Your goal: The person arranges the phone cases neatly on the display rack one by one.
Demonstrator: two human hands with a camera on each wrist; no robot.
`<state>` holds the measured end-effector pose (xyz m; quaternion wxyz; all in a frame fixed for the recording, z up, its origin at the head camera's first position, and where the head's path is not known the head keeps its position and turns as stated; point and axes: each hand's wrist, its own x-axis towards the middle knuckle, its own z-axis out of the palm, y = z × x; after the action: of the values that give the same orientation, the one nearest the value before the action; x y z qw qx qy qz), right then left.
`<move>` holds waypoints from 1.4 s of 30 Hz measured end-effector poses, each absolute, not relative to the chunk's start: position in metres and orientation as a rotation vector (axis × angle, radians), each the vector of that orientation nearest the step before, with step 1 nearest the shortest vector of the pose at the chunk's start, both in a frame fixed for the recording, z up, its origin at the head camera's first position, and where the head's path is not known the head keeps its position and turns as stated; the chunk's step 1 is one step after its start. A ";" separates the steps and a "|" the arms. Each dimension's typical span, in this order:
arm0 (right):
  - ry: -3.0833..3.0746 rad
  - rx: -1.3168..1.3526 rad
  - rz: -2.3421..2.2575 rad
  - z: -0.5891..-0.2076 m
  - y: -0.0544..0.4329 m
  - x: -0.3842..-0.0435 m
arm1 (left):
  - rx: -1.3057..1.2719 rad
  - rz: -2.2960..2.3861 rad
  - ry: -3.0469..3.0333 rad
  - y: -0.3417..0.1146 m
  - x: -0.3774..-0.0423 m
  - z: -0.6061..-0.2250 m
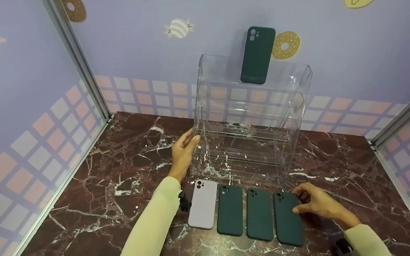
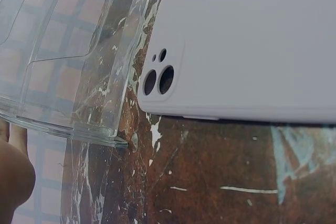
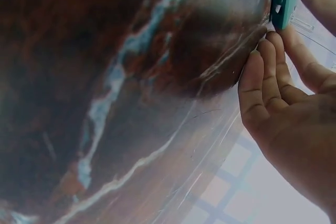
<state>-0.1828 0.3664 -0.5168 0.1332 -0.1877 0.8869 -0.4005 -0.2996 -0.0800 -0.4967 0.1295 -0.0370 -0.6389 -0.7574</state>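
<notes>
Four... several phone cases lie face down in a row on the marbled table: a pale lilac phone case [image 1: 203, 204] at the left, then dark green ones, a first [image 1: 230, 210] and a second [image 1: 259, 214]. At the right end, my right hand [image 1: 317, 202] pinches the edge of the last dark green phone case [image 1: 287, 221]; its edge shows between thumb and index finger in the right wrist view. My left hand [image 1: 184, 151] holds the left side of a clear tiered display rack [image 1: 249, 153], thumb in front. Another green phone case [image 1: 258, 55] stands in the rack's top tier.
The table [image 1: 119, 199] has a dark red marble pattern. A patterned wall [image 1: 137, 46] rises behind the rack, and metal corner posts [image 1: 80, 60] edge the space at both sides.
</notes>
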 end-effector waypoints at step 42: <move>2.608 -0.699 -1.720 -0.455 0.358 -0.182 | -0.109 -2.201 -1.856 -0.080 -0.301 -0.498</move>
<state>-0.1822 0.3581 -0.4548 -0.0298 -0.2184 0.8143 -0.5369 -0.3011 -0.0801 -0.4977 0.1298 -0.0375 -0.6389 -0.7574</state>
